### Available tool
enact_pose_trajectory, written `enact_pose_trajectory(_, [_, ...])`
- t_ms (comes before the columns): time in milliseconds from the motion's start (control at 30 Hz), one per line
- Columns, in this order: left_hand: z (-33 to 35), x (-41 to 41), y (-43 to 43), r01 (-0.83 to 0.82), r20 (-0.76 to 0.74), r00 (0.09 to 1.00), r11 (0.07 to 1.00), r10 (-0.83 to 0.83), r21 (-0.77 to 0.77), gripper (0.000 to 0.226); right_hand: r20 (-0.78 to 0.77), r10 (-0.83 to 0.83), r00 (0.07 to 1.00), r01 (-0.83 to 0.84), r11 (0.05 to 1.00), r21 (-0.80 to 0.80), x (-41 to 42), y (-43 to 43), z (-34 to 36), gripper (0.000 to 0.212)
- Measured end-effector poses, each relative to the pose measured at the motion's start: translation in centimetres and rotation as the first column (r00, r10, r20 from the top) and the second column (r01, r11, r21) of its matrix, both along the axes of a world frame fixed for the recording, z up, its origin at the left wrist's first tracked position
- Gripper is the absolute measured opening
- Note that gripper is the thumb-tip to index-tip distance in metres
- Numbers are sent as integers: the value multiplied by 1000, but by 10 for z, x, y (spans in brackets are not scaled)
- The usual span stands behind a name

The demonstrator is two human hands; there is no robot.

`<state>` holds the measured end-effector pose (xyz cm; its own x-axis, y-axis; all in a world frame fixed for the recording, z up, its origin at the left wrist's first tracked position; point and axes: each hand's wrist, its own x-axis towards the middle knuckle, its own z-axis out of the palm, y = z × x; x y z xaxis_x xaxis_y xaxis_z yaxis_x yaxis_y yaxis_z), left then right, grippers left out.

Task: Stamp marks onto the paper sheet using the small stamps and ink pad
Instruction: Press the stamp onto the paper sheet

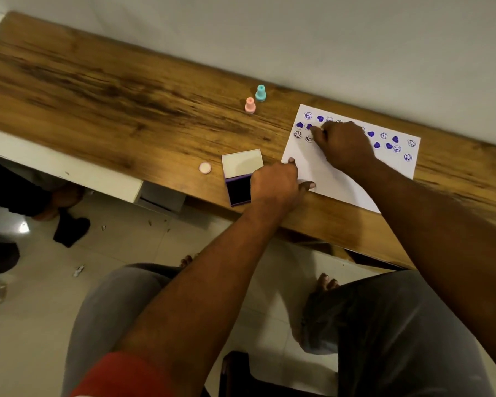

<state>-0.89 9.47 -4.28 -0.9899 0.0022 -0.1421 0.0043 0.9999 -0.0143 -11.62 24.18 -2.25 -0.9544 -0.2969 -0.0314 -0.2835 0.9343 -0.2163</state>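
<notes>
2 hands on the paper sheet, 1 at its edge, 1 among the marks.
The left hand presses the sheet's left edge, fingertip and thumb spread; the open ink pad lies just left of them. The right hand curls over the stamped rows; its pinch is hidden. A pink stamp and a teal stamp stand beyond the fingertips on the bare table.
</notes>
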Motion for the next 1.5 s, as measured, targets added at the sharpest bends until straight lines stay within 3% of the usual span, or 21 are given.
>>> enact_pose_trajectory(167, [16, -11, 19, -46, 17, 999, 999, 46, -19, 66, 72, -197, 978, 194, 980, 51, 10, 73, 4, 57])
enact_pose_trajectory(333, [12, -23, 45, 21, -112, 994, 994, -9, 105, 86, 171, -237, 956, 248, 968, -44, 11, 84, -1, 57])
enact_pose_trajectory(467, [-1, -27, 55, 56, -26, 998, 969, -51, 242, 99, 131, -208, 969, 218, 973, -70, 13, 87, -5, 53])
enact_pose_trajectory(600, [-12, -24, 56, -29, 29, 999, 934, 20, 357, 103, 68, -138, 988, 141, 989, -36, 12, 90, -10, 49])
enact_pose_trajectory(1000, [-15, -25, 57, -82, 10, 996, 905, 85, 418, 102, 35, -85, 996, 80, 987, 142, 7, 84, -7, 53])
enact_pose_trajectory(1100, [-15, -24, 58, -86, 13, 996, 892, 90, 444, 100, -68, -97, 993, 108, 979, 176, 2, 82, 9, 53])
enact_pose_trajectory(1233, [-17, -25, 58, -100, 30, 995, 871, 98, 481, 97, -373, -134, 918, 195, 972, 132, -5, 78, 41, 47])
enact_pose_trajectory(1267, [-17, -25, 58, -101, 31, 995, 872, 98, 478, 97, -370, -135, 919, 200, 969, 143, -1, 75, 38, 47])
enact_pose_trajectory(1400, [-19, -26, 58, -65, 13, 998, 894, 66, 443, 102, -10, -144, 989, 140, 940, 312, 24, 70, -7, 50])
enact_pose_trajectory(1500, [-20, -26, 57, -73, 34, 997, 897, 64, 437, 102, -23, -140, 990, 138, 908, 396, 22, 68, -12, 49])
